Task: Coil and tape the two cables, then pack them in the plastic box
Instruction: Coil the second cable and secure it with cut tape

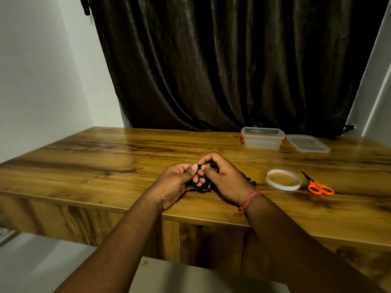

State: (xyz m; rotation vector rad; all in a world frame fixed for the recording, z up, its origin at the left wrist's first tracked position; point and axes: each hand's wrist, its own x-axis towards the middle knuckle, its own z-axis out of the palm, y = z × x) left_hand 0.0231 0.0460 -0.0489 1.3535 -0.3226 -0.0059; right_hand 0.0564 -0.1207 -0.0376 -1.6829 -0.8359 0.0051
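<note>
Both hands meet over the near middle of the wooden table (pixel 105 157), fingers curled around a small black cable coil (pixel 200 185). The left hand (pixel 176 183) cups the coil from the 9 o'clock side, thumb pressed onto its top; the right hand (pixel 224 178) pinches it from the 3 o'clock side, thumb tip almost touching the left thumb. The coil is tight, dark and glossy, with a metal-tipped plug end peeking out at 12 o'clock between the fingers. A red thread band (pixel 249 200) circles the right wrist.

Just beyond the right hand at 3 o'clock, a bit of a second black cable (pixel 250 181) lies on the table, mostly hidden by the hand.

Further out at 3 o'clock lies a flat roll of clear tape (pixel 283 179); red lettering runs round its inner core, too small to read. Beside it, still further right, are orange-handled scissors (pixel 317 186), blades pointing to 11 o'clock.

At 1 o'clock, near the table's far edge, stands the clear plastic box (pixel 262 139) with orange side clips, open on top. Its lid (pixel 307 143) lies flat just to the right of it. A dark brown curtain (pixel 222 60) hangs behind the table.
</note>
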